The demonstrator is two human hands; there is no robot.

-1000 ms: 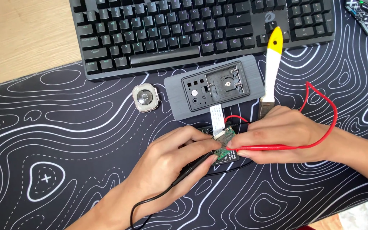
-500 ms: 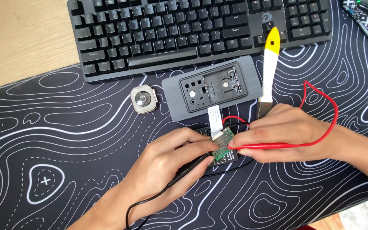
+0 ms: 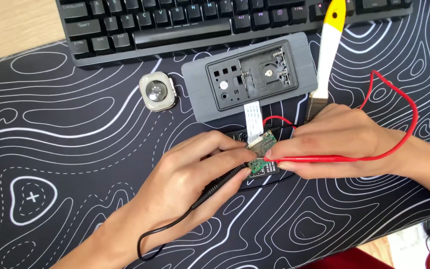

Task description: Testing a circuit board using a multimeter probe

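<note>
My left hand (image 3: 190, 179) grips a black test probe (image 3: 220, 185) like a pen, its tip touching a small green circuit board (image 3: 262, 152). My right hand (image 3: 334, 142) holds a red test probe (image 3: 324, 159), its tip on the same board from the right. The board lies on the black patterned desk mat (image 3: 65, 139) between both hands. A white flat ribbon cable (image 3: 253, 118) runs from the board up to a grey opened device housing (image 3: 252, 74). A red lead (image 3: 399, 97) loops back behind my right wrist.
A black keyboard (image 3: 175, 25) lies along the top. A small square watch-like case with a round lens (image 3: 157, 91) sits left of the housing. A white and yellow tool (image 3: 328, 50) lies right of the housing. Bare wooden desk (image 3: 6, 25) shows at top left.
The view has drawn closer to the hands and board. Both probes stay on the circuit board, with hardly any movement of either hand.
</note>
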